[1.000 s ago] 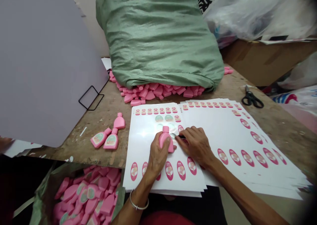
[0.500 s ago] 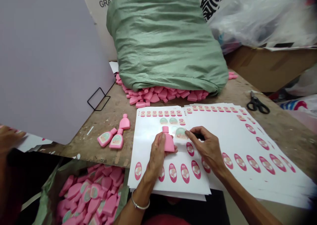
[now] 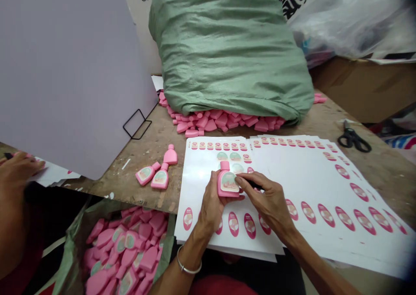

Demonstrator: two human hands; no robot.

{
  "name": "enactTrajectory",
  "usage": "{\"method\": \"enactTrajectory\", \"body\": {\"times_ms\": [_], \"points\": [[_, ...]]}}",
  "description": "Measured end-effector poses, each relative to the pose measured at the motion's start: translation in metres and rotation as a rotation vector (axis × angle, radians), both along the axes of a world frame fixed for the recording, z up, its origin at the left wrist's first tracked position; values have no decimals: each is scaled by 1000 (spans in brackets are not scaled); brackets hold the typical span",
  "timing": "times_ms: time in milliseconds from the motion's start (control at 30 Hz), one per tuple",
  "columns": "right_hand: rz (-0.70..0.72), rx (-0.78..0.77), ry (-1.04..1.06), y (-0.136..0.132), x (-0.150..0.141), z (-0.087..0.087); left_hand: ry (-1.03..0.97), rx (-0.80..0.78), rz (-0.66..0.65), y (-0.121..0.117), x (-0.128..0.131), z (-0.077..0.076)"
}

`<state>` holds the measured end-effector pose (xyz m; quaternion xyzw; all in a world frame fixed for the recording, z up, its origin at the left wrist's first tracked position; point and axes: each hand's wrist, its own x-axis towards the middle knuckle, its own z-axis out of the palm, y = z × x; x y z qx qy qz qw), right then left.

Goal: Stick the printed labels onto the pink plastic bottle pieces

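Observation:
My left hand (image 3: 211, 203) grips a small pink plastic bottle (image 3: 229, 193) upright over the sticker sheets. A pale green and cream sticker (image 3: 230, 181) lies against the bottle's front face. My right hand (image 3: 264, 197) pinches that sticker's right edge between thumb and forefinger. A slim black tool (image 3: 255, 185) is also tucked in the right fingers; its kind is hidden. Beneath are white sticker sheets (image 3: 197, 173), printed with green labels, small square ones and pink ovals. To the left lie a plain pink bottle (image 3: 170, 155) and two labelled bottles (image 3: 160, 179).
A green sack (image 3: 227, 56) spilling pink bottles (image 3: 211, 124) stands behind the sheets. Black scissors (image 3: 354, 139) lie at right. An open bag of pink bottles (image 3: 130, 247) sits below the table edge. A grey panel (image 3: 71, 69) stands at left, with another person's hand (image 3: 19, 169) beyond it.
My right hand has brought the sticker from the sheet onto the bottle's face, which was bare before. The whole view has shifted slightly, so things appear further right.

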<state>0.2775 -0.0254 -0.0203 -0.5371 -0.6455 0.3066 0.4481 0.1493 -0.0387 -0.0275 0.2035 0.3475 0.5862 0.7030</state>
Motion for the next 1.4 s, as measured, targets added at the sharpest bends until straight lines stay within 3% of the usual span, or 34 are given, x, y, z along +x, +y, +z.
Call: {"method": "enactTrajectory", "body": {"times_ms": [533,733,800,867,967,1067,1133,1200,1300,1400], "points": [[-26,177,-150,-2,-2,-5,-9,1,-21,-1,-1,4],[-116,282,-468,3,6,-3,152,96,-83,-4,-8,5],[-156,221,-504,9,13,-1,137,86,-104,-5,-12,5],[-110,68,-375,15,16,1,125,83,-146,-6,-14,9],[110,-203,-94,21,10,3,208,118,-243,-10,-17,18],[271,-345,39,28,1,2,325,153,-322,-15,-26,27],[302,-378,45,44,1,0,373,143,-333,-19,-39,28],[189,-331,-41,73,7,-3,472,112,-260,-20,-58,24],[-66,-159,-343,133,17,-11,764,16,11,-14,-93,9],[-138,-89,-480,188,8,-20,1150,-60,276,-2,-126,-10]]}}
